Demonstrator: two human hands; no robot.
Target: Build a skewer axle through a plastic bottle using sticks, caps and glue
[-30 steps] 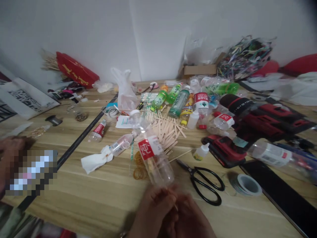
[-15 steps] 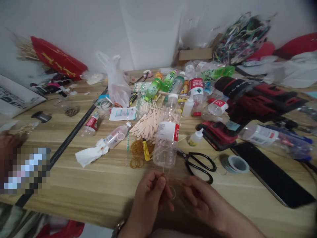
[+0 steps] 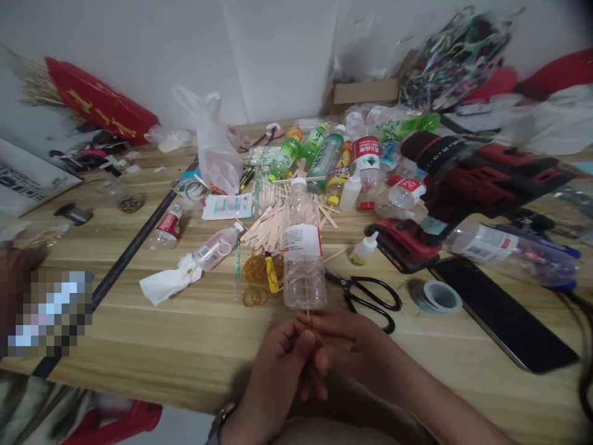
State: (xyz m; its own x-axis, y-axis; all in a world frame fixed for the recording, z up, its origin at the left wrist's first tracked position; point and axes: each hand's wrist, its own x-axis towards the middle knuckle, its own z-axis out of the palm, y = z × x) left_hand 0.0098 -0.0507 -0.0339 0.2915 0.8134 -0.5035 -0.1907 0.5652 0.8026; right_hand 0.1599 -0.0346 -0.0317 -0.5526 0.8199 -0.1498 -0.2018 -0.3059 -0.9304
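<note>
A clear plastic bottle (image 3: 304, 278) with a white cap and a red-and-white label points its base toward me. Thin tan strands, which look like a rubber band (image 3: 308, 316), run from its base into my fingers. My left hand (image 3: 290, 352) pinches the band between thumb and forefinger, just below the bottle. Against it, my right hand (image 3: 345, 346) has its fingertips closed at the same spot; the exact grip is partly hidden. Black-handled scissors (image 3: 370, 300) lie right of the bottle. Loose rubber bands (image 3: 256, 296) and wooden craft sticks (image 3: 266, 228) are to its left and behind.
A red cordless drill (image 3: 482, 185), a black phone (image 3: 504, 315) and a spool (image 3: 440, 298) lie at right. Several plastic bottles (image 3: 324, 164) crowd the back. A small glue bottle (image 3: 364, 250) stands near the scissors. Another person's hand (image 3: 13, 278) is at the left edge.
My right hand has moved left to meet my left hand at the band. The loop that hung beside my left fingers no longer shows. The bottle has shifted slightly left in view.
</note>
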